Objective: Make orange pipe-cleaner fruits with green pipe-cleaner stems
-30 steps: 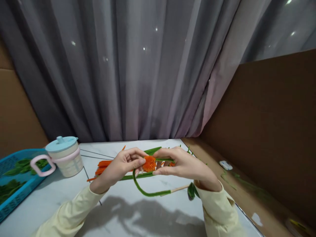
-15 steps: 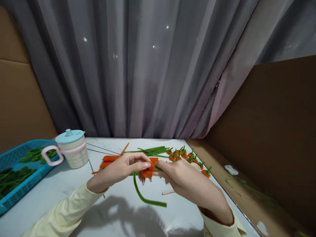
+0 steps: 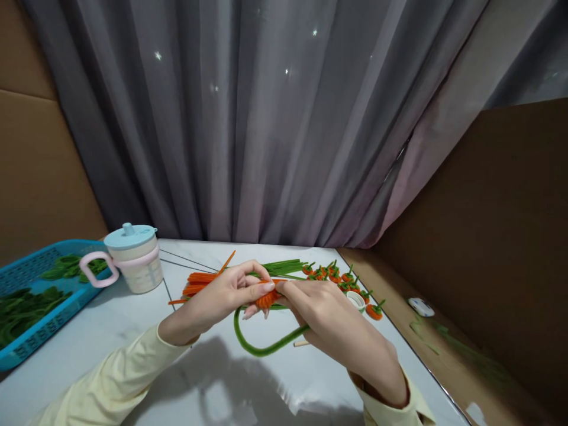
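Observation:
Near the middle of the view, my left hand (image 3: 242, 290) is closed, thumb and fingers pinching a small ribbed ball of orange pipe cleaner (image 3: 266, 300). My right hand (image 3: 322, 307) presses against the ball's right side, its fingers curled and partly hidden. A long green pipe cleaner (image 3: 260, 353) loops below the ball, from under my left fingers round to the underside of my right hand. Behind my left wrist lies a bundle of orange pipe cleaners (image 3: 197, 284); straight green pipe cleaners (image 3: 284, 267) lie farther back.
Several finished orange pieces with green tops (image 3: 375, 310) stand at the right, beside a white ring (image 3: 355, 300). A thin wooden stick (image 3: 300, 343) lies below my right hand. At left are a lidded cup (image 3: 137, 266) and a blue basket (image 3: 48, 316) of green pieces.
The green pipe cleaner's free end has swung up and right to my right hand, closing into a loop. My right fingers have moved over the ball's right side. The view has shifted slightly.

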A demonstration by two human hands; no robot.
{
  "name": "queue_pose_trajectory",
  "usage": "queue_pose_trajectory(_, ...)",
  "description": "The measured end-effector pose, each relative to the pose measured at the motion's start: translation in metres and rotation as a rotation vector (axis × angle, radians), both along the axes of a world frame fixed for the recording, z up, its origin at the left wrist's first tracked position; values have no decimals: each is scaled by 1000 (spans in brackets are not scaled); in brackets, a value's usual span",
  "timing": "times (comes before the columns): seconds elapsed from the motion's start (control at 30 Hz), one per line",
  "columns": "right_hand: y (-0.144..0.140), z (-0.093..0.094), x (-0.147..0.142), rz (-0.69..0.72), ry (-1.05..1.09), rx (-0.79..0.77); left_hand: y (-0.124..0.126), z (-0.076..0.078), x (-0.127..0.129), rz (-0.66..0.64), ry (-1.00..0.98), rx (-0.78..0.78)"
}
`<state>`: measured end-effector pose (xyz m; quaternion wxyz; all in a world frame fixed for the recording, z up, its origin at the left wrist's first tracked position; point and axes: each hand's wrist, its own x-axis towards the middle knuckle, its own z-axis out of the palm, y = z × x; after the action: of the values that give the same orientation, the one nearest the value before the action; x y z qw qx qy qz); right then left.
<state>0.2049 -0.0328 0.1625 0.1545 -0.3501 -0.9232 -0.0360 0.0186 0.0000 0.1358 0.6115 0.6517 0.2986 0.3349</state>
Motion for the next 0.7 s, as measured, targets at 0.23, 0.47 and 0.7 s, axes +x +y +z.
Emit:
queue_pose_trajectory(0.23,5,-5,4,89,56,140,-1,3,0,26,13,16)
queue_pose_trajectory(0.47,6,-6,6,43,61,126,2,1,-1,10,-44,-65)
queue_pose_trajectory(0.7,3,-3,4,48,26,63,3,-5,1,65,-180,-111)
